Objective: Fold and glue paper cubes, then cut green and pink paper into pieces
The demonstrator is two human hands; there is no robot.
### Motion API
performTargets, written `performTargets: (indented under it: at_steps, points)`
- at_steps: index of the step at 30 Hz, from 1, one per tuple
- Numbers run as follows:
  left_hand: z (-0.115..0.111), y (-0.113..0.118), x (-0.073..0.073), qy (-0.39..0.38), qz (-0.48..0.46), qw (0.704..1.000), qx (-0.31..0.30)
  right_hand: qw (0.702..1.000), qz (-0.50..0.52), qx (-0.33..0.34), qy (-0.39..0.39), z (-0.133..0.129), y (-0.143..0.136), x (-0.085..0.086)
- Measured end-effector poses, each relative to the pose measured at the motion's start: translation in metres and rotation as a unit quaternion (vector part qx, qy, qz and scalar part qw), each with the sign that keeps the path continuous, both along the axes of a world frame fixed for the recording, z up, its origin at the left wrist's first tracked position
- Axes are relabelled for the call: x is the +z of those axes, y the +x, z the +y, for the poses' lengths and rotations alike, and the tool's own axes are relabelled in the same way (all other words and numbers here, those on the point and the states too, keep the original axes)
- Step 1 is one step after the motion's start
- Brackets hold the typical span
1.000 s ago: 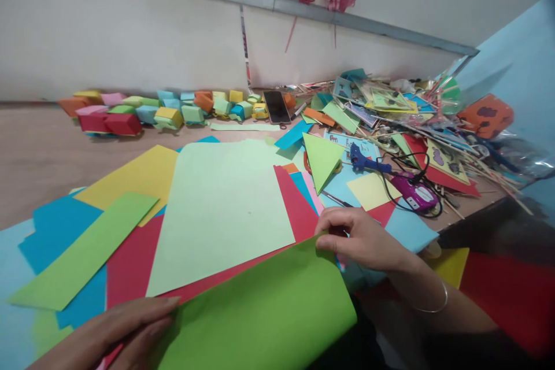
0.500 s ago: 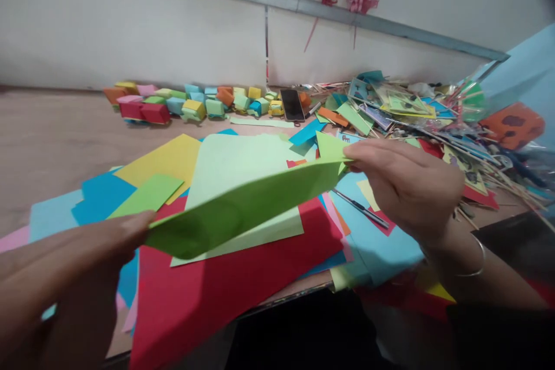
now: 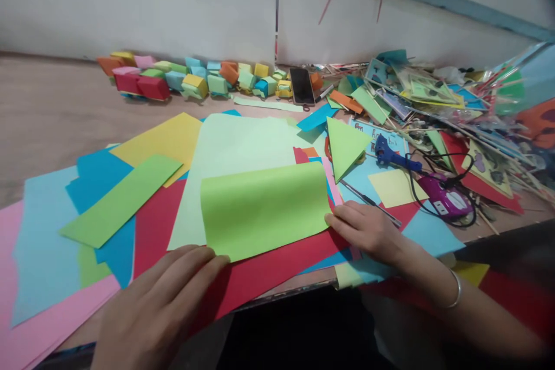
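Note:
A bright green sheet of paper (image 3: pixel 264 208) lies curled up along its far side over a pale green sheet (image 3: pixel 243 141) and a red sheet (image 3: pixel 255 286). My left hand (image 3: pixel 160 295) grips the near left corner of the bright green paper between thumb and fingers. At its near right corner, my right hand (image 3: pixel 368 231) pinches the edge. Both thumbs are mostly hidden. Just beyond my right hand are a green paper triangle (image 3: pixel 347 144) and a slim metal-tipped tool (image 3: pixel 368 202).
A blue glue gun (image 3: pixel 394 156) and a purple box with a black cable (image 3: pixel 446 196) lie to the right. Small paper trucks (image 3: pixel 195 87) and a phone (image 3: pixel 301 87) line the back. Sticks and paper scraps heap at the right; coloured sheets (image 3: pixel 47 243) spread left.
Both hands have lowered the bright green paper from mid-air onto the sheets. It shows its broad face now instead of its edge. The view has tilted downward.

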State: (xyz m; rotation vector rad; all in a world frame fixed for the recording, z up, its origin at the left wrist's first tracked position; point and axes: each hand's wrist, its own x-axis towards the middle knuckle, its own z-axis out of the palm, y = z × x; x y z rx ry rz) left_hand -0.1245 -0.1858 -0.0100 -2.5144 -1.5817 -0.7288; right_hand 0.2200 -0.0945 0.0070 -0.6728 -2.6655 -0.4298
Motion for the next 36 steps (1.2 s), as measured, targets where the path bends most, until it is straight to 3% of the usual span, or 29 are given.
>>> performTargets:
  at_steps: [8, 13, 20, 25, 30, 36]
  points:
    - [0.010, 0.003, 0.007, -0.080, 0.006, 0.997, -0.022, 0.999, 0.026, 0.029, -0.034, 0.002, -0.001, -0.001]
    - [0.016, 0.001, 0.008, -0.072, -0.009, 0.996, -0.047, 0.999, 0.023, 0.037, -0.032, 0.001, 0.001, -0.001]
    - [0.018, 0.005, 0.020, -0.111, -0.033, 0.992, -0.043, 0.999, 0.009, 0.035, -0.022, -0.002, -0.001, 0.001]
    - [0.020, 0.003, 0.016, -0.088, -0.036, 0.994, -0.060, 0.999, 0.021, 0.037, -0.017, -0.002, -0.003, 0.002]
    - [0.021, 0.006, 0.019, -0.119, -0.037, 0.992, -0.026, 0.998, 0.029, 0.042, -0.021, -0.003, -0.003, 0.001]
    - [0.019, 0.008, 0.022, -0.122, -0.031, 0.992, -0.028, 0.999, 0.023, 0.038, -0.028, -0.004, -0.002, -0.002]
